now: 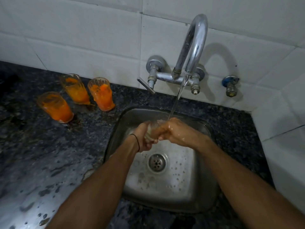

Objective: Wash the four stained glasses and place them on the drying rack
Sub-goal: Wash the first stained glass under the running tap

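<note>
We hold one clear glass (151, 129) over the steel sink (194, 195), above the drain (157, 162) and toward the sink's far edge. Our left hand (143, 138) wraps the glass from the left, its fingers curled and clamped around the body. Our right hand (171, 131) closes over it from the right, fingers pressed against the glass and wet on the back. A thin dark band (137, 141) sits on the left wrist.

Water (177, 100) runs in a thin stream from the curved chrome tap (193, 47) on the tiled wall (82, 38) and lands where the right hand meets the rim of the glass. Droplets speckle the sink floor around the drain.

On the dark speckled counter (49, 154), left of the sink and near its far edge by the wall, three orange-stained glasses stand upright. The nearest glass (56, 107) is apart from the others and farthest left. The middle glass (75, 88) stands closest to the wall, and the right glass (101, 95) is just beside it, nearest the sink's far-left corner. A small blue-capped valve (230, 85) sticks out of the wall to the right of the tap.
</note>
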